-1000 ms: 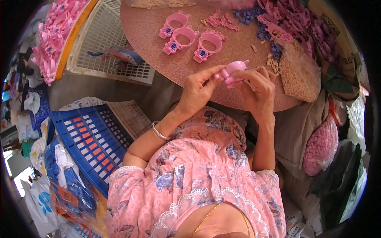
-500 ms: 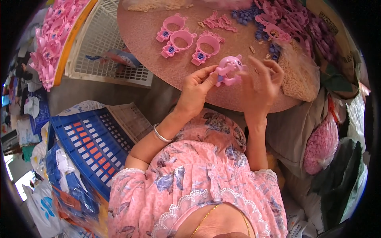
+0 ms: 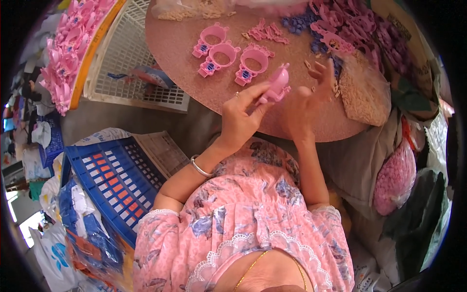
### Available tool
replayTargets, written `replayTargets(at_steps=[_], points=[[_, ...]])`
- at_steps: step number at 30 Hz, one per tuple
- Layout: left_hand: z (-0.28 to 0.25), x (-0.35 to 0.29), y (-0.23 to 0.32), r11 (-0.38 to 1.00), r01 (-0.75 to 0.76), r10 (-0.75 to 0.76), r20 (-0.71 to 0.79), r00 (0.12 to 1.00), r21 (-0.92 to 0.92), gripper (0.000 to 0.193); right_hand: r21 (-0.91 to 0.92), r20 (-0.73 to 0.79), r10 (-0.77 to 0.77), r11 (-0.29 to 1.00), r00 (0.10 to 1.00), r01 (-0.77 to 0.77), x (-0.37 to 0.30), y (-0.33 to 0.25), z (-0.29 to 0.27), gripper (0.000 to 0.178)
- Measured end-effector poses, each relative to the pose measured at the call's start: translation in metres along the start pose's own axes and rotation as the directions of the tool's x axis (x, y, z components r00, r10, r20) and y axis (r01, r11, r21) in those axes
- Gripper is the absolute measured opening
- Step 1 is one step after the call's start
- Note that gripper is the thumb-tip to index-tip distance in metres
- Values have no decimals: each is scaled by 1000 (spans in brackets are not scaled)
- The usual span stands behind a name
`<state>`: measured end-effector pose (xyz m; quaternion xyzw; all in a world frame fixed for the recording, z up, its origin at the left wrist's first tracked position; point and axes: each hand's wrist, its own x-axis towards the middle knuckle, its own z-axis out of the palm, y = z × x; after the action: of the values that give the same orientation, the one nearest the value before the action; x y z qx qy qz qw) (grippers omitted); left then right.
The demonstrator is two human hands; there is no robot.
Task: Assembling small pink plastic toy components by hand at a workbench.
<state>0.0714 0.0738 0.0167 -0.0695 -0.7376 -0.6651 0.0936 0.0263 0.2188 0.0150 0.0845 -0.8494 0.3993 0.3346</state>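
Observation:
My left hand (image 3: 241, 119) pinches a small pink plastic ring-shaped piece (image 3: 277, 82) by its lower end, above the near edge of a round pinkish table (image 3: 194, 82). My right hand (image 3: 306, 104) is right beside the piece, fingers spread and raised, touching its right side. Three finished pink ring pieces (image 3: 228, 56) lie flat on the table just beyond my hands. Farther right lie a pile of pink parts (image 3: 340, 24), small blue parts (image 3: 299, 24) and a heap of tan bits (image 3: 362, 90).
A white lattice tray (image 3: 131, 63) stands left of the table, with a rack of pink pieces (image 3: 68, 53) beside it. A blue crate (image 3: 114, 180) sits at my lower left. A bag of pink parts (image 3: 396, 180) and dark bags lie at the right.
Both hands rose farther over the table with the pink piece. My right fingers have opened and spread, and the piece now stands more upright in my left hand.

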Motion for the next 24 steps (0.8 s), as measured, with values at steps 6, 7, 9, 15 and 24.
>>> replayTargets(at_steps=[6, 7, 9, 15, 24], points=[[-13, 1, -28, 718, -512, 445, 255, 859, 472, 48, 274, 150, 203, 932, 968, -238, 1, 13, -21, 46], [-13, 2, -25, 697, -525, 444, 280, 851, 489, 52, 218, 156, 196, 949, 968, -227, -3, 17, -22, 45], [-15, 2, -13, 772, -455, 374, 262, 890, 444, 54, 162, 163, 194, 962, 967, -220, -12, 24, -26, 45], [-22, -8, -12, 912, -211, 206, 54, 977, 351, 59, 159, 304, 344, 902, 889, -403, -18, 27, -36, 46], [-18, 0, -16, 575, -546, 425, 348, 836, 609, 55, 107, 418, 106, 981, 902, -165, -25, 35, -38, 51]])
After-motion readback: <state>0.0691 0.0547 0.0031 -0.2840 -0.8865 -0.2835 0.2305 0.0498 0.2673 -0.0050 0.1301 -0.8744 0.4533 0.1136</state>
